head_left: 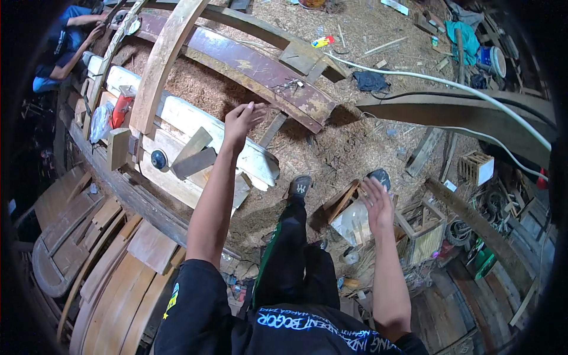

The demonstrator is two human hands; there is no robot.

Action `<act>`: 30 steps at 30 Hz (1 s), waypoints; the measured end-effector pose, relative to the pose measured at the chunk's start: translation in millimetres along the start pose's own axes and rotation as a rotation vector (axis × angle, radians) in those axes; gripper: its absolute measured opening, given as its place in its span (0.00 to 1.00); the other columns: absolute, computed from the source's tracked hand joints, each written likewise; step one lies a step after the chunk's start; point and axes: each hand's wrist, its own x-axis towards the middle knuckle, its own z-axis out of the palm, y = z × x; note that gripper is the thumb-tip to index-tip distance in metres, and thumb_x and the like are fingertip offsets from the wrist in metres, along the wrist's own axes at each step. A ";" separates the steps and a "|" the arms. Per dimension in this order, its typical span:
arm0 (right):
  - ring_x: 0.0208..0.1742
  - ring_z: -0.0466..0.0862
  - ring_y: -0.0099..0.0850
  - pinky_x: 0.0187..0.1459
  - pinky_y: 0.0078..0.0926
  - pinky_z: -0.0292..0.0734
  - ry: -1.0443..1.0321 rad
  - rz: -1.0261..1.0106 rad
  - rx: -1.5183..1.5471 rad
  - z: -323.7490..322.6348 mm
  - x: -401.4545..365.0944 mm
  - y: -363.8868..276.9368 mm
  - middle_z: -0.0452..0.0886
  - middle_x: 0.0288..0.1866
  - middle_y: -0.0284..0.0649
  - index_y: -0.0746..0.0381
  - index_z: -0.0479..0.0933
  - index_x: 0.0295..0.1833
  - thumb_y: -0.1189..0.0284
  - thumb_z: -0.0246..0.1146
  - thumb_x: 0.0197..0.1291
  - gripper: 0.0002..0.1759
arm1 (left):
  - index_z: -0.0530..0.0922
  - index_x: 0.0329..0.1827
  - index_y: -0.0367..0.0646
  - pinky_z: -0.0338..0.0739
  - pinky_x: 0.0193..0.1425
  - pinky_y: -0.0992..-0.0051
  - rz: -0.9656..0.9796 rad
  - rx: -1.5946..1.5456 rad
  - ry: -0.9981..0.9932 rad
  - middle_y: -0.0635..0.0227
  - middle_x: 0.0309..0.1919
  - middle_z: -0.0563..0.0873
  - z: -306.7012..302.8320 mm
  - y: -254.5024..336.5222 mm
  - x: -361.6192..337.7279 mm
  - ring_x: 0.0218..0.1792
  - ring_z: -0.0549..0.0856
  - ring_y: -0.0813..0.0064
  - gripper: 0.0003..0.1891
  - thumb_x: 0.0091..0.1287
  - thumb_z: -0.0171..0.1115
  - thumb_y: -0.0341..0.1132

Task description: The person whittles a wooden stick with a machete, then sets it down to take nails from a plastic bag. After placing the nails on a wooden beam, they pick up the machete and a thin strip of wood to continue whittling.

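My left hand (pixel 242 120) is raised above the bench area with its fingers stretched out, holding nothing. Beyond its fingertips lies a worn maroon beam (pixel 254 64), with a small pile of what look like nails (pixel 294 84) on it. A white-painted board (pixel 195 122) passes beneath my left wrist. My right hand (pixel 378 207) hangs free over the floor, fingers extended and empty. Beside it, lower down, is a clear plastic bag (pixel 355 222) by a wooden frame (pixel 342 201). One of my shoes (pixel 378 177) shows just past its fingertips.
Sawdust and wood shavings cover the floor (pixel 331 154). A curved timber (pixel 168 65) rises at the left near an orange power tool (pixel 121 106). A pale cable (pixel 438 77) crosses the right side. Another person (pixel 65 47) works at the upper left. A crate (pixel 426 234) stands right.
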 end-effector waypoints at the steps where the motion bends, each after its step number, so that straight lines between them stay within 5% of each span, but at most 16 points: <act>1: 0.77 0.70 0.41 0.75 0.44 0.64 -0.044 -0.020 -0.053 7.2 10.3 -6.4 0.71 0.75 0.49 0.67 0.64 0.76 0.52 0.46 0.80 0.33 | 0.78 0.60 0.32 0.84 0.58 0.66 0.011 -0.004 -0.011 0.54 0.56 0.87 -8.6 -1.4 -5.3 0.56 0.88 0.62 0.17 0.80 0.54 0.38; 20: 0.60 0.83 0.28 0.59 0.28 0.78 -0.316 -0.461 -0.877 92.5 110.0 -67.4 0.84 0.60 0.41 0.64 0.79 0.65 0.67 0.57 0.77 0.18 | 0.80 0.60 0.34 0.82 0.52 0.70 0.047 0.313 0.052 0.58 0.50 0.89 -42.6 -22.9 -27.6 0.49 0.88 0.71 0.16 0.79 0.54 0.36; 22: 0.59 0.83 0.28 0.59 0.28 0.78 -0.340 -0.504 -0.931 103.3 122.7 -77.0 0.85 0.59 0.41 0.64 0.79 0.65 0.68 0.57 0.77 0.18 | 0.83 0.54 0.35 0.81 0.42 0.74 0.145 0.387 0.095 0.65 0.41 0.90 -40.1 -29.4 -17.9 0.38 0.87 0.77 0.14 0.77 0.57 0.36; 26: 0.55 0.84 0.28 0.58 0.26 0.77 -0.377 -0.549 -1.007 124.6 166.2 -83.7 0.86 0.56 0.42 0.66 0.80 0.63 0.70 0.59 0.75 0.17 | 0.84 0.53 0.35 0.82 0.51 0.68 0.283 0.778 0.142 0.55 0.46 0.90 -24.8 -20.4 2.2 0.43 0.90 0.65 0.13 0.72 0.63 0.34; 30: 0.52 0.84 0.25 0.55 0.26 0.77 -0.427 -0.609 -1.063 145.0 204.9 -82.2 0.87 0.52 0.43 0.65 0.81 0.61 0.69 0.61 0.74 0.16 | 0.86 0.51 0.37 0.82 0.52 0.67 0.383 0.808 0.213 0.52 0.47 0.90 -7.3 -21.0 26.1 0.45 0.90 0.59 0.12 0.70 0.65 0.34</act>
